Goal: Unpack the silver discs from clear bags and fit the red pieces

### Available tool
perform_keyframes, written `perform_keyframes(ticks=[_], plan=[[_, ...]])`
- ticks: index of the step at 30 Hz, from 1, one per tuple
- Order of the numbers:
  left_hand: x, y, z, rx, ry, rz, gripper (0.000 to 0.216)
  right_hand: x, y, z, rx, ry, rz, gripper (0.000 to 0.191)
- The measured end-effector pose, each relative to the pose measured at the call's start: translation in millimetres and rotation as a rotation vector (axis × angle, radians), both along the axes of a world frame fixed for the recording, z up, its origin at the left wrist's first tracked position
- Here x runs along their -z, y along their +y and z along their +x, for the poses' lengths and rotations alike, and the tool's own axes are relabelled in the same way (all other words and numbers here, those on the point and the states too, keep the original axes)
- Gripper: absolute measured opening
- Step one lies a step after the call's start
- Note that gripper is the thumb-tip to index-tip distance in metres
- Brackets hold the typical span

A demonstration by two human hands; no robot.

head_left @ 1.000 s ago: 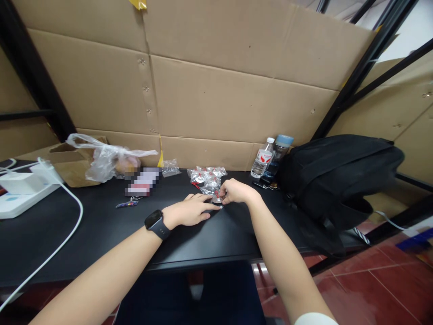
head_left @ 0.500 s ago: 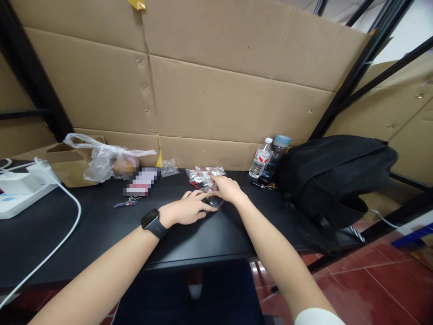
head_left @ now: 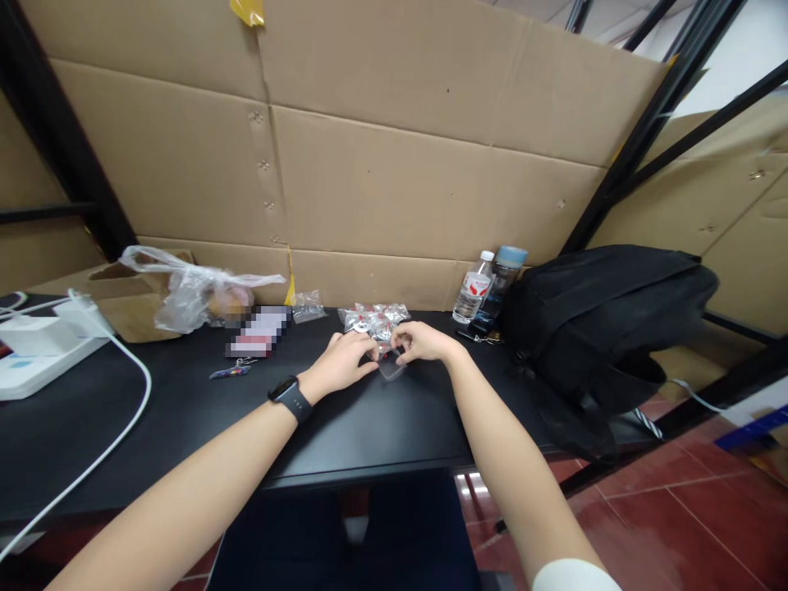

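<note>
Both my hands meet over the middle of the black table. My left hand, with a black watch on the wrist, and my right hand pinch a small clear plastic packet between them, lifted slightly off the table. Just behind them lies a pile of small clear packets with red and silver contents. What is inside the held packet is too small to tell.
A black backpack fills the right end of the table, with two bottles beside it. At the left are a white power strip with cable, a cardboard box with a clear plastic bag, a blurred card and a keyring. Cardboard walls the back.
My left hand rose from lying flat on the table and closed on the packet. My right hand came back from the pile, and the packet is now held up between both hands.
</note>
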State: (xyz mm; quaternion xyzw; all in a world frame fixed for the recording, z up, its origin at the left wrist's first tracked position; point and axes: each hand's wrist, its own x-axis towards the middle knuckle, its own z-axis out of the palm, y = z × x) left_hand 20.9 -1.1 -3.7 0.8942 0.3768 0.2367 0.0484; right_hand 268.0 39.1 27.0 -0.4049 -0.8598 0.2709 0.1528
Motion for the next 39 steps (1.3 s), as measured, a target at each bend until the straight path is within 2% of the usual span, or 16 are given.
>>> perform_keyframes(ticks=[3,8,12,16,20,25,29,32,35,39], plan=[[-3.8,5,-4,-0.010,-0.087,-0.093,0.012,3.4,3,-1,-0.047,0.132,0.029,0.022],[-9.8,14,-15,-0.135,-0.267,-0.216,0.016,4.0,5,3,0.011,0.326,-0.169,0.030],[-0.5,20,-12,-0.278,-0.372,-0.357,0.021,9.0,5,1,0.062,0.432,-0.223,0.039],[9.9,23,-6,-0.350,-0.407,-0.446,0.033,13.6,5,-3,0.075,0.379,-0.223,0.051],[7.8,20,-6,-0.360,-0.300,-0.487,0.029,10.6,3,-9,0.083,0.228,-0.149,0.047],[0.1,10,-3,-0.338,-0.080,-0.391,0.030,7.1,0,-17,0.085,0.004,-0.043,0.030],[0.7,2,1,-0.279,0.030,-0.163,0.030,7.8,-2,-20,0.022,-0.125,0.085,0.036],[2.5,-1,0,-0.278,0.081,-0.046,0.036,8.9,-3,-22,0.014,-0.194,0.195,0.048],[3.6,0,-2,-0.233,0.124,-0.036,0.037,10.7,-3,-25,0.057,-0.222,0.221,0.040],[5.0,5,-4,-0.221,0.108,-0.052,0.029,9.8,-2,-26,0.051,-0.206,0.160,0.024]])
